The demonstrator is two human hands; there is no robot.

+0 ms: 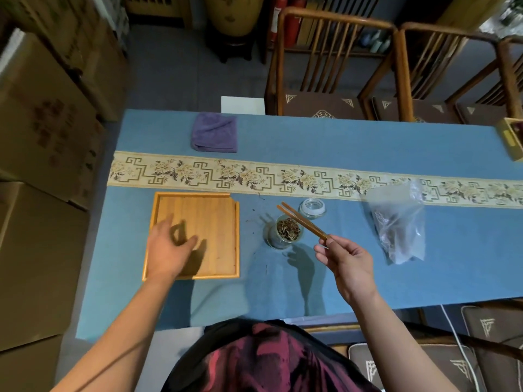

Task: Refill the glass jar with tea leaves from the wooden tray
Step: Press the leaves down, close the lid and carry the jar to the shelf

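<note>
Most of the tea leaves [288, 230] are already held in the jar [284, 232], at 3 o'clock of the bare-looking tray [195, 200]. Tongs [304, 221] are pinched by the right hand [349, 260]; the left hand [169, 247] is kept released over the tray. Capping with the lid [312, 208] is probably left.

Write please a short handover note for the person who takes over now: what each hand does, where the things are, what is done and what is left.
Left hand: open, empty, over the wooden tray.
Right hand: holds the wooden tongs, their tips over the jar.
Glass jar: open, upright on the blue cloth right of the tray, with tea leaves inside.
Lid: lies just behind the jar.
Plastic bag: to the right, some leaves in it.
Done: the tray looks bare, so the leaves seem moved.
Left: pick up the few stray leaves near the jar, put the lid on, lay down the tongs.
</note>
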